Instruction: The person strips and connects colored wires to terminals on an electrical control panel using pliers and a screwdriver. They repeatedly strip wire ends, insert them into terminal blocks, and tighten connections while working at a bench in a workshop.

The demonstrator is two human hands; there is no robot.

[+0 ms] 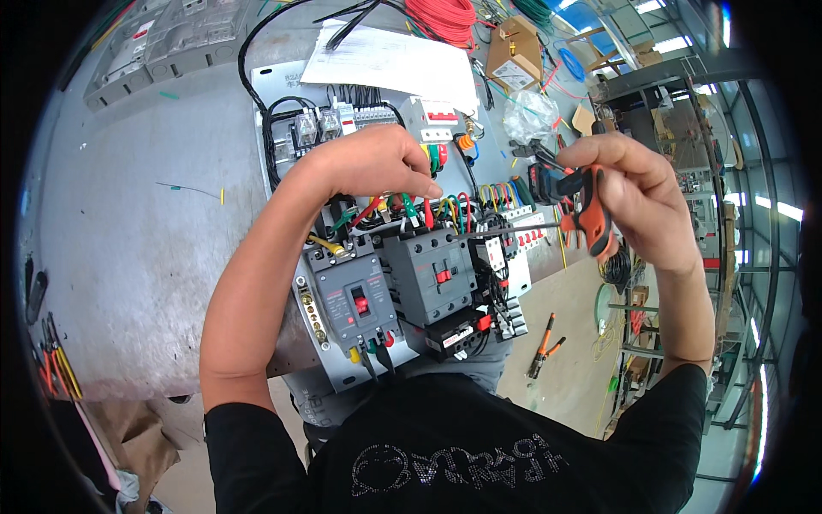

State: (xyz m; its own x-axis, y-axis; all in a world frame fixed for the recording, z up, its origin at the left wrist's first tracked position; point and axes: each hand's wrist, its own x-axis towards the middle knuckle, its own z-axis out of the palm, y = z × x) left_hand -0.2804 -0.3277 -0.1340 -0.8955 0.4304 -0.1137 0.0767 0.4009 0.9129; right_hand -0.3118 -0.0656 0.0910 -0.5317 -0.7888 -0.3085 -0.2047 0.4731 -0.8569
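Note:
My left hand point(385, 163) is closed over the wiring, its fingertips pinched at a red-sleeved wire point(429, 212) above a grey contactor point(437, 274). Part of that grip is hidden from above. In my right hand point(638, 193) is a screwdriver point(591, 218) with an orange and black handle. Its long shaft points left, with the tip at the contactor's upper right edge. Beside the right fingertips are the grey jaws of a plier-like tool point(535, 151); I cannot tell whether I hold it. Left of the contactor sits a grey circuit breaker point(355, 295) with a red toggle.
The mounting panel point(282, 81) carries relays, terminal strips and black wire bundles. Paper sheets point(394, 64) lie across its far end. A red wire coil point(441, 19), a cardboard box point(514, 56) and a plastic bag point(529, 116) are beyond. Orange-handled pliers point(544, 347) lie at lower right.

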